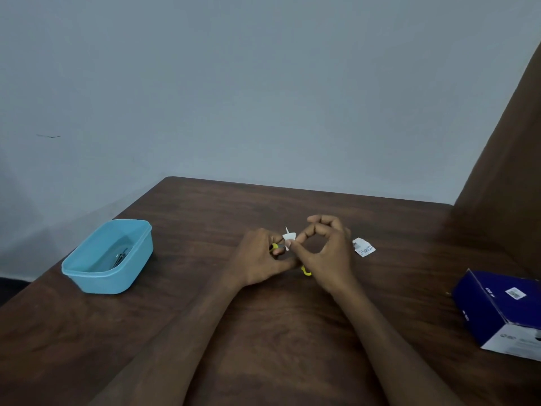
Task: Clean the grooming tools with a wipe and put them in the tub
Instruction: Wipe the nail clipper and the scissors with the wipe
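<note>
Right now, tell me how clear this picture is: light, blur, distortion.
Head view: dim, even light with no glare; soft all over, so the metal tools in the blue tub are only dark streaks; the white wipe between the left hand and right hand is small and blurred; wide-angle bending skews the table edges.

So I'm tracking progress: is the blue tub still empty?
No, the blue tub already holds thin metal tools on its bottom.

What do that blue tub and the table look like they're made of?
The tub looks like plastic: light blue, smooth, slightly see-through walls and a moulded rim. The table looks like dark wood or a wood-grain laminate with a matt finish; I can't tell which.
</note>
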{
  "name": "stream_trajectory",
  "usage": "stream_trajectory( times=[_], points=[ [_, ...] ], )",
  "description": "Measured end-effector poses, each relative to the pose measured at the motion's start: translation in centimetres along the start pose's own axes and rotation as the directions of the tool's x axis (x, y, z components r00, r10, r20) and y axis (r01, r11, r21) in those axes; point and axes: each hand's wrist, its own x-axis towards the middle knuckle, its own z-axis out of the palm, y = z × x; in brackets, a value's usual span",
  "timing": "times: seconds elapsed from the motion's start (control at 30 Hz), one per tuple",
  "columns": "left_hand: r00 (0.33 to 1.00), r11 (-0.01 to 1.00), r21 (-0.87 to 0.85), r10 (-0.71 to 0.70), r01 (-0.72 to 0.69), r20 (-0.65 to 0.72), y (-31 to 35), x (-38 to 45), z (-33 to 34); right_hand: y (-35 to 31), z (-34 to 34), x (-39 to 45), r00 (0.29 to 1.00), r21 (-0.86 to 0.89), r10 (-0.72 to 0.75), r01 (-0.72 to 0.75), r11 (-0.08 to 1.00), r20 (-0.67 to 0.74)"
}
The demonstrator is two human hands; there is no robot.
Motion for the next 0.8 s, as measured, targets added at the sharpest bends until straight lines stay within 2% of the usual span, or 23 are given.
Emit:
stream_trajectory(
  times=[0.1, 0.27, 0.4, 0.53, 0.7, 0.8],
  points=[
    [1.0, 1.0, 0.003, -0.015, 0.015, -0.011, 0.0, 0.1, 0.2, -0.1, 0.2, 0.6, 0.998, 0.04, 0.043, -0.041, 0.998, -0.037],
    [0.999, 1.0, 0.017, -0.026, 0.026, 0.021, 0.1, 0.0, 0.1, -1.1, 0.8, 0.5, 0.983, 0.133, 0.018, 0.006, 0.991, -0.183],
    [0.999, 0.999, 0.018, -0.036, 0.036, 0.022, 0.2, 0.0, 0.1, -0.3, -0.5, 0.1, 0.996, 0.167, -0.022, 0.037, 0.985, -0.091],
    [1.0, 1.0, 0.007, -0.004, 0.004, 0.03, 0.4, -0.2, 0.0, 0.3, -0.4, -0.1, 1.0, 0.077, 0.004, -0.006, 0.997, 0.017],
    [1.0, 0.999, 0.037, -0.016, 0.015, 0.021, 0.5, -0.2, 0.1, -0.4, 0.6, 0.9, 0.998, 0.103, 0.035, -0.029, 0.994, -0.055],
    [0.999, 0.999, 0.044, -0.022, 0.02, 0.027, 0.6, -0.2, 0.1, -0.7, 0.6, 0.8, 0.995, 0.153, 0.004, 0.012, 0.988, -0.104]
  ],
)
